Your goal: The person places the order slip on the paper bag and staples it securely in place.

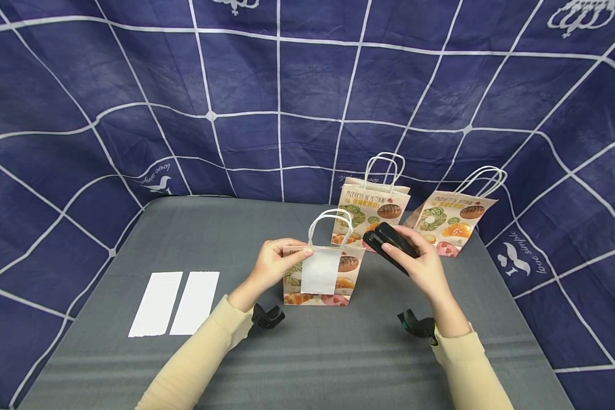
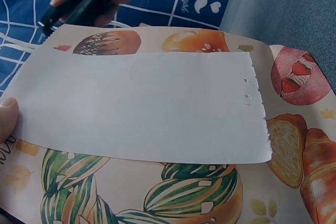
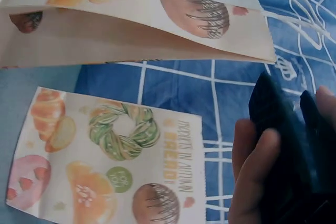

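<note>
At the near side of the grey tabletop [image 1: 338, 364], two cream-cuffed forearms: left sleeve [image 1: 200, 356], right sleeve [image 1: 471, 370], a black mount by each wrist. Off to the left, two loose paper strips [image 1: 156, 303], flat, side by side, narrow gap between.

Mid-tabletop, one small paper bag [image 1: 349, 279], upright, bread and pastry print, twin white handles [image 1: 315, 225] raised. White slip [image 1: 320, 273] lies against its front, bottom edge ragged. Hands apart. Left hand [image 1: 279, 265] pinches slip and bag together at the top edge, thumb on the slip's upper left corner. Right hand [image 1: 422, 262] clamped round a black stapler [image 1: 392, 245], raised near the bag's upper right corner; right wrist view shows open space between stapler and bag.

Farther back, two matching bags: rear bag [image 1: 374, 210] upright, handles up; right-hand bag [image 1: 453, 222] beside it, leaning.

Beyond, dark blue cloth [image 1: 312, 85], white grid, creased, a moustache motif low on the right.
</note>
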Action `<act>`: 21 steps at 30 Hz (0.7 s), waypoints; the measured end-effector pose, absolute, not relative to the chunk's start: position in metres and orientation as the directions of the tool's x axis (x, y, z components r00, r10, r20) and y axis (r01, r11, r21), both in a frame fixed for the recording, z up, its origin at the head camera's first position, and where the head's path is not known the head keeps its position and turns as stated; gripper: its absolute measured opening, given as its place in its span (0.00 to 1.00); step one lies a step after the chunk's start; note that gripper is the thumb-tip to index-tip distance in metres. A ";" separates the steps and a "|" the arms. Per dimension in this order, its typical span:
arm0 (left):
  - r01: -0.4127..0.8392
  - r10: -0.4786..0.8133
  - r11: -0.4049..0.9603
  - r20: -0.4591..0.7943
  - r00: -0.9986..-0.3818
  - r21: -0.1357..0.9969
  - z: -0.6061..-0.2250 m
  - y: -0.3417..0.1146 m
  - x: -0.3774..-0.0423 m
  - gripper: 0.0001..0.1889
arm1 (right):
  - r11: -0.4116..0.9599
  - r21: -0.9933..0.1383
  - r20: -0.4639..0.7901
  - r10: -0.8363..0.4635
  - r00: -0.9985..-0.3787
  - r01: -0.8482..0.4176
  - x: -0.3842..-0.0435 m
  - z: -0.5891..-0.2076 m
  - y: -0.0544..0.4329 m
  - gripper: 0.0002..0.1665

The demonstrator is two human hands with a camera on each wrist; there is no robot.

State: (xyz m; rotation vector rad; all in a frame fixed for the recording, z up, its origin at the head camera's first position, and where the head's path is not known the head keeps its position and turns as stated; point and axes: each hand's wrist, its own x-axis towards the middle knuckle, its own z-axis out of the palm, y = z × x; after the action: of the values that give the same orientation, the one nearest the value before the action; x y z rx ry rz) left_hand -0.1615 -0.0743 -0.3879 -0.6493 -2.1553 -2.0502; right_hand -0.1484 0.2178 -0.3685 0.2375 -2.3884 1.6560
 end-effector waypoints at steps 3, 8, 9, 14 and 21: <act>0.365 0.234 0.007 0.354 -0.906 0.931 -0.388 -0.075 -0.162 0.06 | 0.346 -0.890 0.302 -0.044 -0.952 -0.298 -0.150 -0.364 0.215 0.22; 0.360 0.229 0.018 0.347 -0.910 0.933 -0.388 -0.075 -0.161 0.07 | 0.324 -0.879 0.338 -0.090 -0.937 -0.349 -0.150 -0.359 0.210 0.19; 0.359 0.228 0.020 0.345 -0.910 0.933 -0.388 -0.075 -0.161 0.07 | 0.320 -0.875 0.350 -0.099 -0.932 -0.363 -0.150 -0.359 0.209 0.19; 0.350 0.228 0.020 0.337 -0.914 0.937 -0.389 -0.075 -0.161 0.07 | 0.238 -0.877 0.380 -0.184 -0.906 -0.417 -0.148 -0.354 0.205 0.13; 0.362 0.230 0.015 0.349 -0.908 0.932 -0.388 -0.075 -0.161 0.07 | 0.099 -0.905 0.381 -0.248 -0.891 -0.414 -0.145 -0.349 0.201 0.13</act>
State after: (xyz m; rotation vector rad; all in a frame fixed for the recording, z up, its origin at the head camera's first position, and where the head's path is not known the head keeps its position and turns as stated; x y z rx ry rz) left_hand -0.1612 -0.0750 -0.3883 -0.6342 -2.1655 -2.0416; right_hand -0.1446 0.2006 -0.3488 0.6764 -2.2269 1.9084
